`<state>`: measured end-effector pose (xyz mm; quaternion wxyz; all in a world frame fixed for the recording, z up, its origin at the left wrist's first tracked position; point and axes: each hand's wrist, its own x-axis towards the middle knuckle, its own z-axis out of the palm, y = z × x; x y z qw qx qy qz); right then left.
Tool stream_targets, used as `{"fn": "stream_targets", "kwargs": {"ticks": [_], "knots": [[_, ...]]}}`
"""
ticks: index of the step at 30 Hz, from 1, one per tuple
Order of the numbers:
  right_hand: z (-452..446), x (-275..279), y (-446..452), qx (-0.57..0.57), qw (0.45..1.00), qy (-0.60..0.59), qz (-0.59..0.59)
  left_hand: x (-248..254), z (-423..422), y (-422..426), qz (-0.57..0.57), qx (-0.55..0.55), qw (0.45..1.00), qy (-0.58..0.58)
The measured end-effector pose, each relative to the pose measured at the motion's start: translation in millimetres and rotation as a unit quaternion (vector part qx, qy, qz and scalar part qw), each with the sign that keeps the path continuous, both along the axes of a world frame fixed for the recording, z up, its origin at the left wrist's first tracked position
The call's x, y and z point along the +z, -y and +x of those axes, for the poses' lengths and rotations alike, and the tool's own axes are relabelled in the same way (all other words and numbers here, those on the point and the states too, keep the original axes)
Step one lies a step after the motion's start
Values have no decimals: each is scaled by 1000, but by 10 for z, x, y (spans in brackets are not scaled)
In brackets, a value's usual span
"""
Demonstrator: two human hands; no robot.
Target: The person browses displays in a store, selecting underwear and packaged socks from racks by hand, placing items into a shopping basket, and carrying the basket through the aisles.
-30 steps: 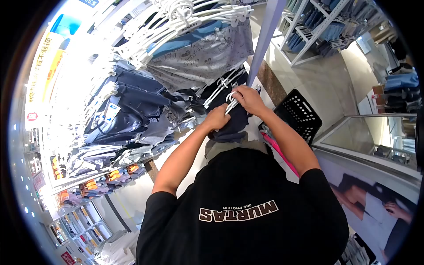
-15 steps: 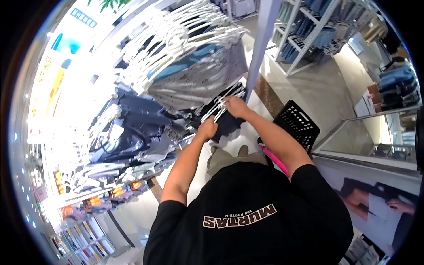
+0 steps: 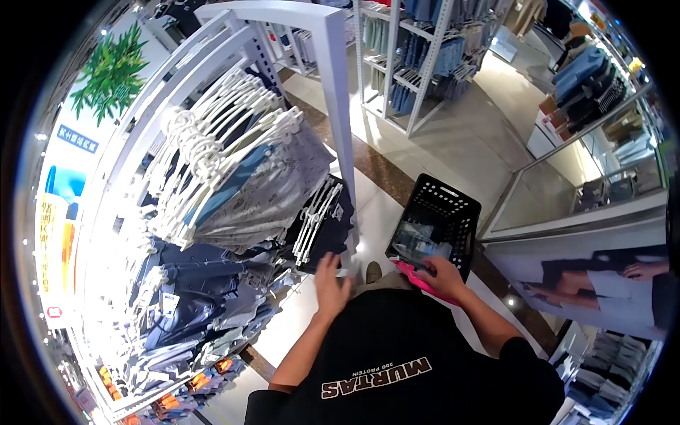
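My left hand [image 3: 331, 288] is in front of the clothes rack with its fingers apart, and nothing shows in it. Just beyond it, a row of white hangers [image 3: 316, 221] lies on dark garments [image 3: 336, 232] low beside the rack. My right hand [image 3: 446, 279] is at the near side of a black shopping basket [image 3: 464, 223], over its bright pink strip [image 3: 412, 276], which looks like a handle. Motion smears the right fingertips, so a grip cannot be made out. Clear plastic-wrapped packets [image 3: 418, 239] lie in the basket.
A white-framed rack [image 3: 331, 78] on my left carries many garments on white hangers, with dark blue clothes [image 3: 195, 276] nearer me. A white shelf unit [image 3: 397, 64] with hung clothes stands ahead. To the right are a mirror [image 3: 545, 195] and a poster panel [image 3: 602, 283].
Both hands have left the white hangers by the rack. The left drew back toward my body; the right moved across to the basket. My view has turned, showing more of the basket's inside.
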<state>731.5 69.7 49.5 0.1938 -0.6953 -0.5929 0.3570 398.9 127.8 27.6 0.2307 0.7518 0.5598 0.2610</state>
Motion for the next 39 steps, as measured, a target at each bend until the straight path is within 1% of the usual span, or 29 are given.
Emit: {"fn": "stream_targets", "kwargs": {"ticks": [1,4,7,8,9,10,11,13,17,20,24,27,30,31,32,34,36,39], "knots": [[40,76,112,-10,999,12,-32,1,149,-29,-12,-51,998,35],[130,210,199,-19,993,7,-115,174,649,-202,-68,-206,974,59],[29,354,285,37,990,19,-132,285,1050,-331,-46,-359,926,106],[-6,267,356,73,987,101,-98,185,1149,-339,-101,-402,906,81],[-46,217,425,71,985,126,-98,63,1233,-326,-154,-443,882,55],[-72,174,447,69,981,152,-96,40,1307,-313,-176,-470,865,20],[-56,154,418,68,977,180,-91,-216,1361,-290,-173,-480,859,38],[4,147,406,78,981,171,-56,-280,1428,-331,-195,-487,849,55],[157,156,341,112,980,164,-24,-232,1540,-370,-168,-512,842,-2],[382,48,263,153,967,202,-14,-121,1679,-411,-164,-521,837,-43],[663,173,-51,209,945,252,-14,-206,1797,-397,-112,-473,874,16],[885,186,-331,238,930,279,-3,-249,1916,-425,-84,-429,899,7],[1021,179,-680,231,918,323,-4,-228,2102,-578,-95,-385,918,-20],[1058,208,-792,229,913,338,-1,-237,2139,-644,-81,-367,927,-8],[1089,233,-885,221,913,341,30,-248,2188,-707,-68,-349,935,4],[1247,95,-1089,215,910,331,127,-281,2308,-834,-39,-312,949,12],[1400,-7,-1313,213,895,330,212,-312,2445,-1034,-44,-281,959,9],[1464,-43,-1732,221,884,344,227,-318,2591,-1323,-28,-228,973,33]]}}
